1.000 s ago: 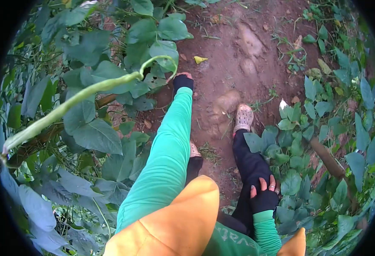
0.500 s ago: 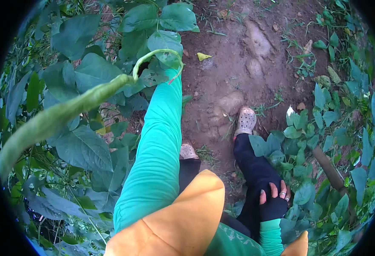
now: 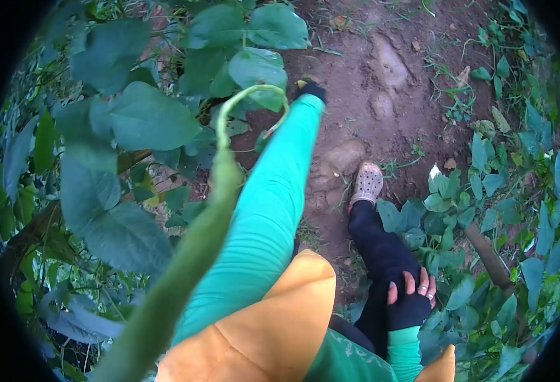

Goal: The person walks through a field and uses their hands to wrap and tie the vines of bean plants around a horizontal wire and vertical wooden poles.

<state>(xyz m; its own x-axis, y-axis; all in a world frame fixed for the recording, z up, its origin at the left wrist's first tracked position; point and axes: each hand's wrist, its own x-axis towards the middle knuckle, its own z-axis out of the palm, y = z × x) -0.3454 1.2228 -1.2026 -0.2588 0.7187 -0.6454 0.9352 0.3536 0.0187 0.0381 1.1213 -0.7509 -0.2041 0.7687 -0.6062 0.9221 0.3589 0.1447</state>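
Observation:
My left arm in a green sleeve reaches forward over the path. Its hand [image 3: 311,90], in a dark glove, is small beside the leaves [image 3: 257,69], and its fingers cannot be made out. A long green bean pod [image 3: 197,245], thick and blurred near the camera, crosses in front of that arm and curls at its thin tip. My right hand [image 3: 412,298] rests with fingers spread on my dark-trousered right knee. It wears a fingerless dark glove, and rings show on a finger.
Dense leafy vines [image 3: 127,235] fill the left side, and more foliage [image 3: 458,242] lines the right. A muddy path [image 3: 337,70] with footprints runs between. My light clog [image 3: 367,183] stands on it. A brown stick [image 3: 489,254] leans among the right-hand plants. An orange cloth [image 3: 254,318] hangs at my front.
My left arm has swung to the right, and its gloved hand has come out from behind the leaves. The bean pod appears farther right. My right hand stays on the knee.

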